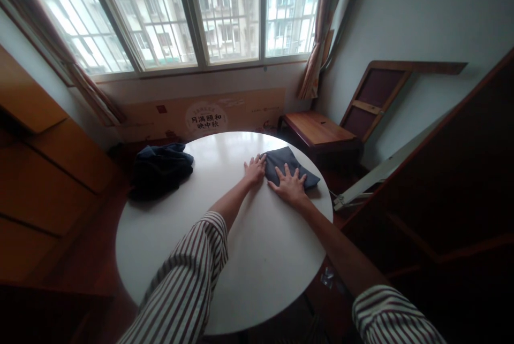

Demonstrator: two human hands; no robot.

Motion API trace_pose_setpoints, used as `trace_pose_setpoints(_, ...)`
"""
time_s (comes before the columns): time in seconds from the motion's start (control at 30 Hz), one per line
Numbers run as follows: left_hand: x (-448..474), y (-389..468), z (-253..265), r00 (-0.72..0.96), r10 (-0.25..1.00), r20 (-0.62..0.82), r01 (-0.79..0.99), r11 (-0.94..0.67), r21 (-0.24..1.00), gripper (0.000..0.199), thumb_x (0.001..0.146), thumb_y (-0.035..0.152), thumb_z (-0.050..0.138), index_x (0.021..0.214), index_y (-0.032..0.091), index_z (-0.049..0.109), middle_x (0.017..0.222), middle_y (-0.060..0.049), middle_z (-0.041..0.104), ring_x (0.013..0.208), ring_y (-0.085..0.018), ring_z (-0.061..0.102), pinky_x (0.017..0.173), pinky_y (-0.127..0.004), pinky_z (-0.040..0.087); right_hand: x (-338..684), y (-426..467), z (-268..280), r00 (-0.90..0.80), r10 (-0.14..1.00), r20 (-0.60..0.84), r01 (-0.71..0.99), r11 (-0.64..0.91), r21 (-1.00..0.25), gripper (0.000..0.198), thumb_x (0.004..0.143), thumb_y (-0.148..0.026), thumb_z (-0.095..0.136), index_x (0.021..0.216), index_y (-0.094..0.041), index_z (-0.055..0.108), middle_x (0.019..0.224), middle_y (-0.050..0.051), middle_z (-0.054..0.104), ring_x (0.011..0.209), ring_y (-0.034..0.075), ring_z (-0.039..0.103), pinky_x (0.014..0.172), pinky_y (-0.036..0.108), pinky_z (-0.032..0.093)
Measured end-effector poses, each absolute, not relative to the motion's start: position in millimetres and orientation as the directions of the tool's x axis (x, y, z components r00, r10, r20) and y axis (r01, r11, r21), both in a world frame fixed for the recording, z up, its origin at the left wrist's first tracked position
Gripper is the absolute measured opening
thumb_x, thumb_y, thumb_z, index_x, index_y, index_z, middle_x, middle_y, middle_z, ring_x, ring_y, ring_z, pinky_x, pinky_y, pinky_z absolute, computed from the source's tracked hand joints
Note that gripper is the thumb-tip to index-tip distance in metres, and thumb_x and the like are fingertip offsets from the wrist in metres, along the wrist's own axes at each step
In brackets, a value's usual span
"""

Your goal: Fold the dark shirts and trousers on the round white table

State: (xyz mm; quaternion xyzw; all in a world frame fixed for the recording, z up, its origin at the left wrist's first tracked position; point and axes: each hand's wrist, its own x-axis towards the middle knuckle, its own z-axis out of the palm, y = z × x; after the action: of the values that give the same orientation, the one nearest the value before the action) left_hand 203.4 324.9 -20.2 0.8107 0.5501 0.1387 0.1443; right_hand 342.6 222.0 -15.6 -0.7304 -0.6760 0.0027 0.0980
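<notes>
A dark grey folded piece of cloth [283,159], perhaps a garment, lies flat near the right far side of the round white table [241,258]. My right hand [289,186] rests on its near part, fingers spread and palm down. At the cloth's left edge is my left hand [255,169], also with spread fingers, partly on the tabletop and touching the cloth with its fingertips. Neither hand grips anything. On the table's left side sits a crumpled heap of dark clothes [163,168], black and navy, apart from both hands.
Behind the table runs a printed cardboard panel [168,114] under a barred window [225,12]. A low wooden stool or table [321,129] stands beyond the table at the right. Orange-brown cabinets [68,157] line the left. A dark wooden panel [441,199] leans in from the right.
</notes>
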Motion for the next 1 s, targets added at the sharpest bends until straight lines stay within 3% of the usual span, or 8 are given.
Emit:
trace_pose_setpoints(0.2,154,296,-26,0.414,0.905,0.097,0.854,-0.423,0.302,0.053,0.103,0.035,0.025,0.154,0.022,0.034,0.163,-0.011,0.025,0.148,-0.03,0.026,0.119,-0.054,0.023,344,223,-15,0.098,0.988,0.117,0.987,-0.082,-0.135,0.077,0.09,-0.07,0.039,0.154,-0.027,0.036,0.163,0.015,0.023,0.141,0.054,0.024,0.106,0.075,0.017)
trace_pose_setpoints(0.4,72,248,-20,0.525,0.85,0.043,0.828,-0.522,0.204,0.052,0.103,0.038,0.027,0.151,0.022,0.04,0.16,-0.01,0.031,0.148,-0.026,0.028,0.118,-0.051,0.027,338,239,4,0.095,0.995,-0.001,0.99,-0.095,-0.103,0.079,0.09,-0.067,0.044,0.156,-0.025,0.032,0.161,0.017,0.026,0.139,0.055,0.026,0.105,0.076,0.019)
trace_pose_setpoints(0.5,49,233,-14,0.503,0.864,0.017,0.849,-0.497,0.179,0.049,0.102,0.037,0.032,0.148,0.023,0.044,0.158,-0.009,0.036,0.146,-0.026,0.033,0.116,-0.054,0.029,325,260,11,0.013,1.0,0.0,0.996,-0.013,-0.09,0.073,0.092,-0.058,0.046,0.156,-0.028,0.03,0.162,0.014,0.025,0.14,0.053,0.026,0.105,0.075,0.021)
trace_pose_setpoints(0.67,15,232,10,0.287,0.944,0.16,0.945,-0.307,0.114,0.041,0.098,0.029,0.039,0.133,0.019,0.058,0.146,-0.012,0.052,0.14,-0.029,0.04,0.114,-0.053,0.032,310,291,1,-0.053,0.998,-0.028,0.994,0.05,-0.094,0.057,0.099,-0.041,0.03,0.156,-0.033,0.031,0.166,0.005,0.015,0.145,0.049,0.018,0.106,0.076,0.019)
trace_pose_setpoints(0.83,-42,246,47,-0.007,0.909,0.418,0.996,-0.03,0.082,0.042,0.096,0.026,0.038,0.13,0.013,0.059,0.149,-0.015,0.047,0.145,-0.032,0.029,0.117,-0.056,0.024,329,306,-5,0.048,0.998,-0.028,0.995,-0.05,-0.081,0.058,0.098,-0.029,0.026,0.156,-0.033,0.031,0.167,0.005,0.013,0.146,0.047,0.015,0.105,0.079,0.016)
trace_pose_setpoints(1.0,-99,269,70,-0.265,0.893,0.363,0.963,0.224,0.153,0.054,0.096,0.036,0.04,0.143,0.01,0.047,0.147,-0.022,0.045,0.135,-0.038,0.04,0.106,-0.054,0.038,332,293,1,0.034,0.999,-0.008,0.998,-0.034,-0.051,0.057,0.099,-0.035,0.03,0.155,-0.029,0.033,0.166,0.009,0.016,0.145,0.05,0.015,0.103,0.081,0.013)
